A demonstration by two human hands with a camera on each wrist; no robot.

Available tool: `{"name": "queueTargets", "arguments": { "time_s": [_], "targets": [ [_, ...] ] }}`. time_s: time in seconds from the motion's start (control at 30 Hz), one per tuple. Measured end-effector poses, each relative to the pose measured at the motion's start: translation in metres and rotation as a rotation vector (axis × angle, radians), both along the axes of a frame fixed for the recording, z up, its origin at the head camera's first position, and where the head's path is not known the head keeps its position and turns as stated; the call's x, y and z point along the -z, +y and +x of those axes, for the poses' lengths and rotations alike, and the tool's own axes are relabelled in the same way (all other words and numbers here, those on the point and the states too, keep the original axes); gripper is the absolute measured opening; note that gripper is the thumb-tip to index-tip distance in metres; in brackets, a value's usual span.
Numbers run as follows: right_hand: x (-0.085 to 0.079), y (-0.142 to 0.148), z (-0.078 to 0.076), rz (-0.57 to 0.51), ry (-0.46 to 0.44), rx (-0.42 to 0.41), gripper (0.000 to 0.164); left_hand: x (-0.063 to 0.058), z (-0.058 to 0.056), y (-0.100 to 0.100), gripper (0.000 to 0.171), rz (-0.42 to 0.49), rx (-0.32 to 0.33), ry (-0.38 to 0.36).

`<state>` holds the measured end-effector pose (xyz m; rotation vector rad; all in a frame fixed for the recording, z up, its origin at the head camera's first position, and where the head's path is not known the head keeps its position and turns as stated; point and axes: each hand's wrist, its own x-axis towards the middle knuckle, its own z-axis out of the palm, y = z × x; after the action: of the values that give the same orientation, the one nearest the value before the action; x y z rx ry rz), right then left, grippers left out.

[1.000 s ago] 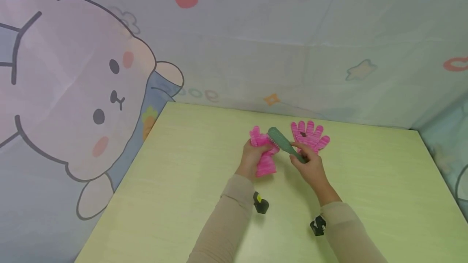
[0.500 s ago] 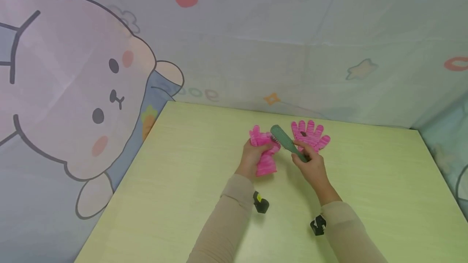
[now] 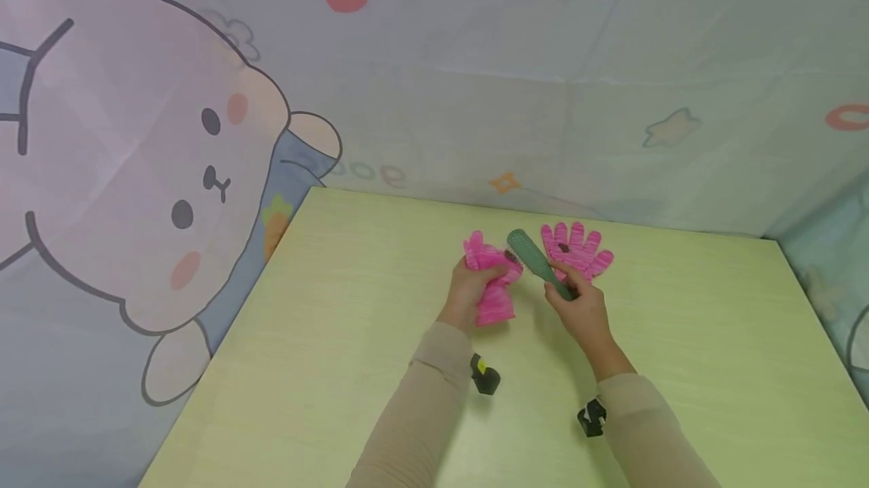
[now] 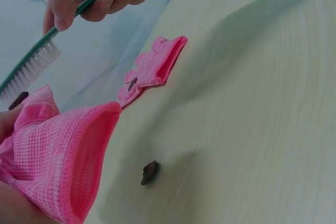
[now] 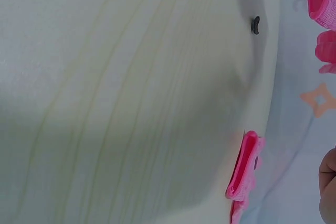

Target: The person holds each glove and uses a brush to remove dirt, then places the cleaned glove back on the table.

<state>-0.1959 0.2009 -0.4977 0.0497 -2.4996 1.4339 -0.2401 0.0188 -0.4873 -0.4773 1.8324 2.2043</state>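
My left hand (image 3: pixel 467 292) grips a pink knit glove (image 3: pixel 495 303) above the table, its cuff gaping in the left wrist view. A dark brown lump (image 4: pixel 19 100) sits on this glove near the brush. With my right hand (image 3: pixel 582 311) I hold a green brush (image 3: pixel 532 254) by its handle, thumb and fingers around it. Its white bristles (image 4: pixel 32 69) face the held glove, close to the lump. A second pink glove (image 3: pixel 575 250) lies flat on the table behind the right hand, fingers spread, with a dark spot on it.
A dark lump (image 4: pixel 150 172) lies on the pale green table (image 3: pixel 326 322), below the held glove in the left wrist view. A printed curtain (image 3: pixel 475 81) hangs along the table's back edge. Small black devices (image 3: pixel 485 376) are worn at both wrists.
The brush has shifted a little right and up off the held glove, baring the dark lump that it covered. My left hand and its glove have hardly moved.
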Motion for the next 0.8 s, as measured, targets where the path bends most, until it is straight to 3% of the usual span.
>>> {"name": "queueTargets", "arguments": {
  "time_s": [0.17,0.53,0.8],
  "targets": [
    [0.0003,-0.0010,0.0007,-0.005,0.045,-0.034,0.037,-0.0019,0.0005,0.0025,0.057,0.016,-0.014,0.013],
    [0.0008,0.0006,-0.0002,0.012,0.050,0.021,0.037,-0.0037,0.0012,0.0022,0.061,-0.004,-0.004,0.007],
    [-0.0020,-0.0034,0.0018,0.029,0.070,-0.047,0.037,-0.0012,0.0019,0.0022,0.058,0.004,-0.025,0.030]
  ]
}}
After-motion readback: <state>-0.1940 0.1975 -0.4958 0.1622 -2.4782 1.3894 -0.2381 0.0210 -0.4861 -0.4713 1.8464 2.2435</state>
